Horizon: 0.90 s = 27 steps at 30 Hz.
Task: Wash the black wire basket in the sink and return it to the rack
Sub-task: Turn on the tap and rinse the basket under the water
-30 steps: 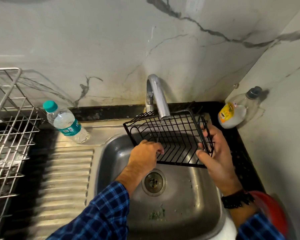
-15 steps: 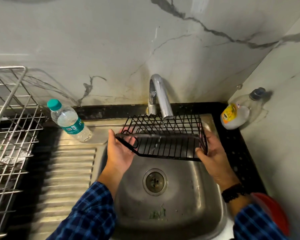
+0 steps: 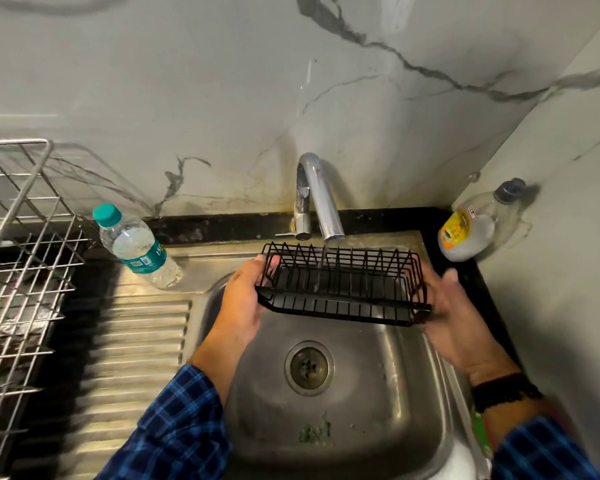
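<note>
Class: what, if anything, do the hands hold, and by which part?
The black wire basket, by its short ends: left hand at the left end, right hand at the right.

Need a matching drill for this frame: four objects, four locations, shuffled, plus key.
Objects
1. black wire basket
2. teal-capped water bottle
3. steel dish rack
4. yellow-label bottle

Locations
A. back right corner
B. far left
C. under the faucet, over the sink
D. just left of the sink, at the back

Pairs: 1-C, 2-D, 3-B, 4-A
</note>
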Tool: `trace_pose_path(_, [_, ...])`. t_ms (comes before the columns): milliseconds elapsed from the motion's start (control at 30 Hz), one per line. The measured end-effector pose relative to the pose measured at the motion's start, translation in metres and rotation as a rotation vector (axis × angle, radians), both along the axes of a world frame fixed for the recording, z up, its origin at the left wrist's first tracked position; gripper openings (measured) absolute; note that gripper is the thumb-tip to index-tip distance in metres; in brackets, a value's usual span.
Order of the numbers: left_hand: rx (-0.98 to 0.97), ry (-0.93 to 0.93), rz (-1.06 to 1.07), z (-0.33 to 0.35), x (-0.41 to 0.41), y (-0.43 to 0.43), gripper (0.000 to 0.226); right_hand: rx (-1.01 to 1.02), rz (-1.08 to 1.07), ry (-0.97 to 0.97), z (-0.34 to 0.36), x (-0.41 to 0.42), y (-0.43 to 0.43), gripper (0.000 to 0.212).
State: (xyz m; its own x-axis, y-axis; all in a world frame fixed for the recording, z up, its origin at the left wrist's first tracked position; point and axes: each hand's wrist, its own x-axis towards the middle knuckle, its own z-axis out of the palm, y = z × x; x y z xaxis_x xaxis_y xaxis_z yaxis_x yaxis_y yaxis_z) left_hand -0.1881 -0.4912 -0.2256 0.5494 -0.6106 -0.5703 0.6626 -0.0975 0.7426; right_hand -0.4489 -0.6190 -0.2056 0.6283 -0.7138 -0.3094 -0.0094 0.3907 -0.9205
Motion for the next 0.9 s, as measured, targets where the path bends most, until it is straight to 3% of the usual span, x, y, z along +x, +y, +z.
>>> trace_pose_path(67, [0.007,-0.1,-0.013,0.003,-0.004,-0.005,0.037,-0.071,-0.238,0.24,0.0,0.014,0.001,0.06])
trace_pose_path(167, [0.023,-0.258,-0.039,0.008,-0.013,-0.013,0.032,-0.396,-0.468,0.654,0.01,0.042,0.01,0.048])
trace_pose_path(267, [0.016,-0.372,-0.129,0.018,-0.023,-0.02,0.032,-0.768,-0.178,1.139,0.024,0.076,0.026,0.063])
trace_pose_path(333, [0.016,-0.392,-0.143,0.022,-0.028,-0.023,0.029,-0.895,-0.004,1.26,0.026,0.097,0.039,0.073])
trace_pose_path(433, [0.045,-0.433,-0.182,0.022,-0.032,-0.023,0.031,-1.028,0.167,1.236,0.036,0.13,0.054,0.077])
trace_pose_path(600, [0.048,-0.43,-0.21,0.013,-0.028,-0.007,0.031,-1.364,0.331,0.906,0.04,0.151,0.053,0.045])
trace_pose_path(767, [-0.052,-0.47,-0.205,0.009,-0.031,0.004,0.034,-1.313,0.437,0.829,0.039,0.126,0.033,0.044])
trace_pose_path(900, [-0.031,-0.478,-0.101,0.003,-0.026,0.018,0.041,-1.154,0.339,0.914,0.017,0.078,0.005,0.048])
